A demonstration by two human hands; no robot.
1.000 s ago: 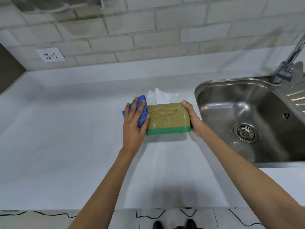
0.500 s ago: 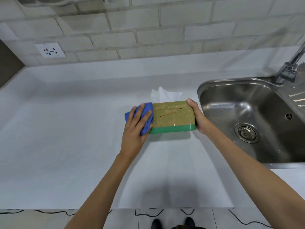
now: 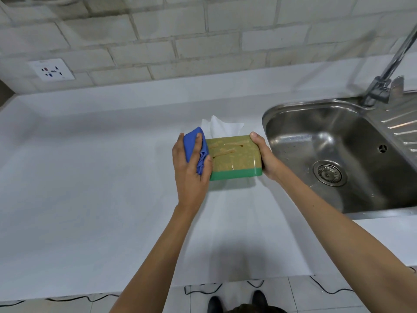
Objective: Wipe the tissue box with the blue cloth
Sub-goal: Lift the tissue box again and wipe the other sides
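Near the countertop's [image 3: 90, 177] back edge, beside the sink [image 3: 293, 105], your right hand [image 3: 266, 159] grips the tissue box [image 3: 234, 157] end. Left hand [image 3: 191, 175] clutches the blue cloth [image 3: 195, 143] against the opposite end, so wipe rightward along its length.

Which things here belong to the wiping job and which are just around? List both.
Job:
- tissue box
- blue cloth, pressed to the box's left end by the left hand
- right hand, steadying the box

Just around:
- sink
- tap
- wall socket
- counter
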